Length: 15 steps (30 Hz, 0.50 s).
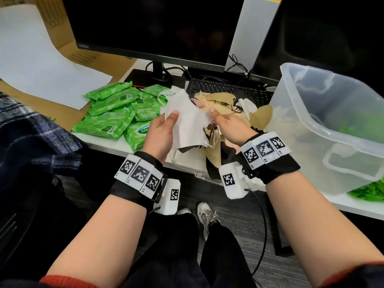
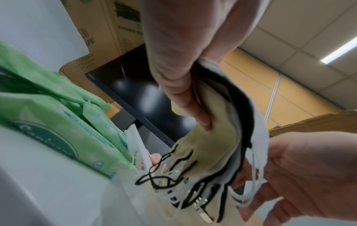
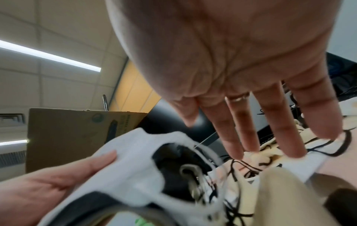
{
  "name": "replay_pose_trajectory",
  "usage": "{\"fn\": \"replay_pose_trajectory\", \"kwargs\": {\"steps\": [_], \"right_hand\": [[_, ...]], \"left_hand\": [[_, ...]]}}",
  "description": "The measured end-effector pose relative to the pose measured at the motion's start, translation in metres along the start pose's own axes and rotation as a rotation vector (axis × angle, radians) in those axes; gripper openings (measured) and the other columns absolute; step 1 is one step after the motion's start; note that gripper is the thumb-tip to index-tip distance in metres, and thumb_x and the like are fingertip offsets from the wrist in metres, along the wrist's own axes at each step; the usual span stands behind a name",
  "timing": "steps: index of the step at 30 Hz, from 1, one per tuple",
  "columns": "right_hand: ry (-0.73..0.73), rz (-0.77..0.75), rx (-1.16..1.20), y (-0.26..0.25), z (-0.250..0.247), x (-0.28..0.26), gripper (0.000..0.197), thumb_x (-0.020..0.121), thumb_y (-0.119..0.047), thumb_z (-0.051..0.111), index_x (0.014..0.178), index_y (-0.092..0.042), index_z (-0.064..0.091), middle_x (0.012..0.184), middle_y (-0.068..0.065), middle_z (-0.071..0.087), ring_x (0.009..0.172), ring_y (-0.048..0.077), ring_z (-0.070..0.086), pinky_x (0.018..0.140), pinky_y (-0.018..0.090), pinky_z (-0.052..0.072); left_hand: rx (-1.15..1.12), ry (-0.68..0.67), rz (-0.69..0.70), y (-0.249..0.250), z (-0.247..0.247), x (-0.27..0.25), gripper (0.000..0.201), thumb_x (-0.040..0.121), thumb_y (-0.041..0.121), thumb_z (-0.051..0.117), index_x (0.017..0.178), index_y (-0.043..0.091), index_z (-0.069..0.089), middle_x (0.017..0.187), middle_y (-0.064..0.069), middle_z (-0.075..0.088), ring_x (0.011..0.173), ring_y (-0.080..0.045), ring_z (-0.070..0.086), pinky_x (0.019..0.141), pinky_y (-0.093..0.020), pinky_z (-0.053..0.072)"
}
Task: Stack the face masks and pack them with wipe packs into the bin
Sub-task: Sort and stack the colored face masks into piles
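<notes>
Left hand (image 1: 161, 129) holds the mask stack (image 1: 187, 121) above the desk edge, just left of the bin (image 1: 324, 121): thumb on the white top mask, fingers curled under the beige bottom one, as the left wrist view shows. The stack holds white, black and beige layers, edges not flush, ear loops hanging loose below.

Right hand (image 1: 226, 125) lies at the stack's right side; fingers straight and spread in the right wrist view, gripping nothing. Whether the thumb touches the top mask, cannot tell.

Loose masks (image 1: 220, 100) lie between the stack and the bin. Wipe packs (image 1: 116, 113) lie well left of the stack, farther from the bin. Green shows through the bin wall; contents unclear.

Handling, judged: masks are light, soft and floppy, and the layers slide on each other. The loops will likely snag. Best hold is a flat pinch across the stack's body, thumb over and fingers under, never by the loops. Square the edges with the free palm.
</notes>
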State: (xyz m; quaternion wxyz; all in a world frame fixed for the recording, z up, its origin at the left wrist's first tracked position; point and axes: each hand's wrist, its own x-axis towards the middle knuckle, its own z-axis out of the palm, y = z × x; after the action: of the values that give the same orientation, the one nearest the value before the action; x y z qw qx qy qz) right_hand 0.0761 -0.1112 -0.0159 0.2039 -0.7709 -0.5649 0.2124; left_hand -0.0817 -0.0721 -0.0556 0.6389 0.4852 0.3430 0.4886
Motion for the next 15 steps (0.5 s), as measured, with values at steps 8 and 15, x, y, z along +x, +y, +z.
{"fn": "replay_pose_trajectory", "kwargs": {"steps": [8,15], "right_hand": [[-0.262,0.134,-0.288,0.006,0.003,0.008,0.062,0.083,-0.027,0.067,0.137,-0.014,0.040,0.130,0.011,0.051,0.116,0.026,0.050,0.082,0.023,0.036],[-0.343,0.061,-0.557,-0.003,0.005,0.018,0.059,0.081,-0.014,0.069,0.135,-0.018,0.046,0.124,0.008,0.054,0.109,0.023,0.051,0.080,0.023,0.036]], "left_hand": [[0.079,0.088,0.053,0.002,-0.006,0.000,0.017,0.095,0.004,0.044,0.103,0.005,0.060,0.066,0.010,0.069,0.059,0.000,0.065,0.061,-0.016,0.053],[0.100,0.110,0.030,0.007,-0.009,0.000,0.024,0.091,-0.004,0.046,0.108,0.009,0.056,0.091,-0.001,0.064,0.078,-0.015,0.062,0.075,-0.029,0.052]]}}
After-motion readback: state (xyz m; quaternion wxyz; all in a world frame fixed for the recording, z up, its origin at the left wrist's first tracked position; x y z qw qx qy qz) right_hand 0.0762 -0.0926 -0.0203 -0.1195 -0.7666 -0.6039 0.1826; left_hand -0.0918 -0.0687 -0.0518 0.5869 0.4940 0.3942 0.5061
